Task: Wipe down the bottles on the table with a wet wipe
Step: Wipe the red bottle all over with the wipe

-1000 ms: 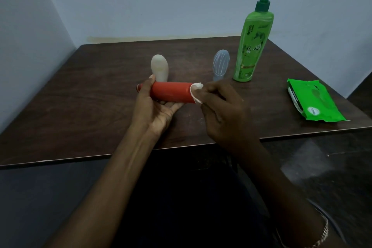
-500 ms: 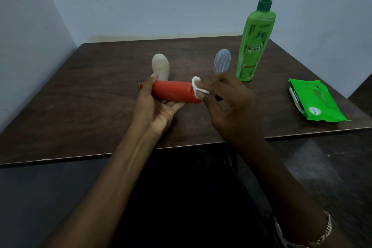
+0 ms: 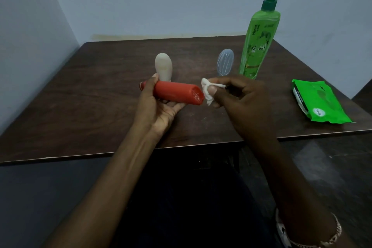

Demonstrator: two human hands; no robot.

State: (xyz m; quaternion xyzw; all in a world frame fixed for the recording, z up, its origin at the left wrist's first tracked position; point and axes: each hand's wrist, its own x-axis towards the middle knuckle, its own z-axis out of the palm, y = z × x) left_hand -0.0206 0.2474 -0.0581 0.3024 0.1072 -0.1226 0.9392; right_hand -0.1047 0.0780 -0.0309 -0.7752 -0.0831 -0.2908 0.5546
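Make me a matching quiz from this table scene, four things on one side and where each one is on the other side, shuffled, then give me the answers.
Things:
1. red bottle
2. wet wipe
3. green pump bottle
4. green wipes pack

Places:
A. standing upright toward the back of the table
B. lying flat near the table's right edge
C. held sideways in the left hand
D. bunched in the fingers of the right hand, by the red bottle's base

Pairs: 1-C, 2-D, 3-A, 4-B
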